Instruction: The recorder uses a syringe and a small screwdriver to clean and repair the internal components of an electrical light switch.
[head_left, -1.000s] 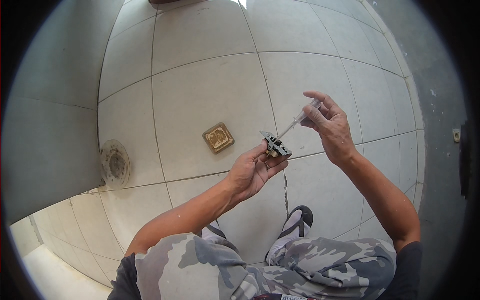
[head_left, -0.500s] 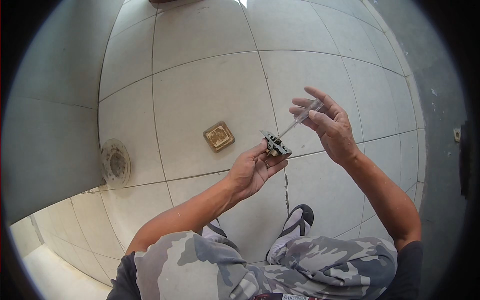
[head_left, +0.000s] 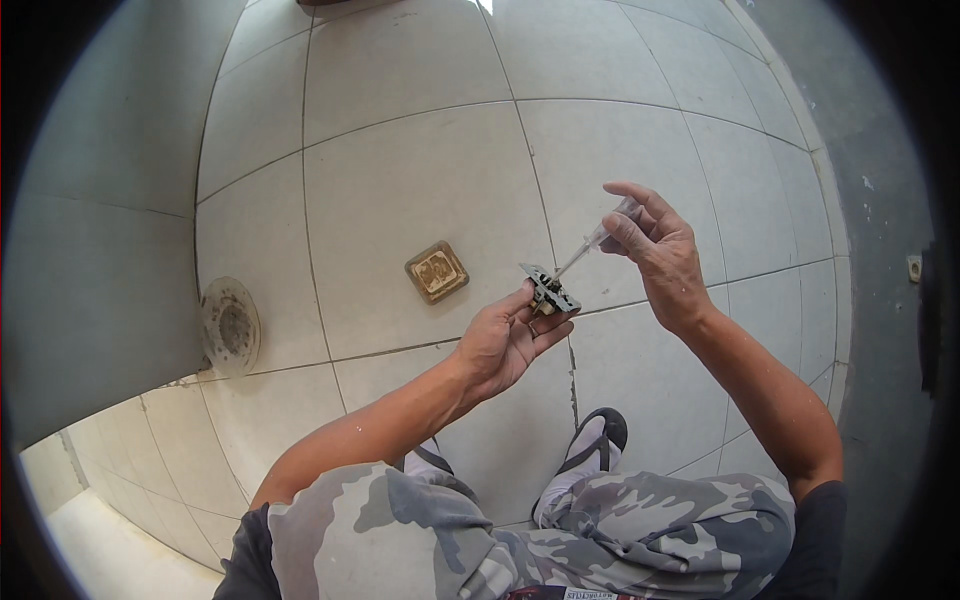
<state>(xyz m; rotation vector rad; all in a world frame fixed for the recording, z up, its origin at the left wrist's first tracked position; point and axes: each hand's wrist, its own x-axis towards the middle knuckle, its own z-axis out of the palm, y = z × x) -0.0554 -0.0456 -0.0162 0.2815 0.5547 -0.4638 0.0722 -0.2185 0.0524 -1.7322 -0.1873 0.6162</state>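
My left hand [head_left: 503,345] grips a small electrical fitting [head_left: 549,291], which looks like the inner part of a wall socket or switch with a grey metal frame. Its fingers support the piece from below, and the thumb presses on its left edge. In my right hand [head_left: 660,255] is a screwdriver [head_left: 598,239] with a clear handle, pinched between thumb and fingers. The screwdriver slants down to the left, and its tip meets the fitting. Exactly which part the tip touches is too small to make out.
On the tiled floor [head_left: 400,190], left of my hands, lies a square brownish cover plate [head_left: 437,272]. Farther left, a round stained disc [head_left: 231,326] stands against the grey wall [head_left: 100,270]. My sandalled feet [head_left: 592,455] are below my hands.
My right hand's fingers have closed more around the screwdriver handle, and the handle has turned a little. The left hand and the fitting have hardly moved.
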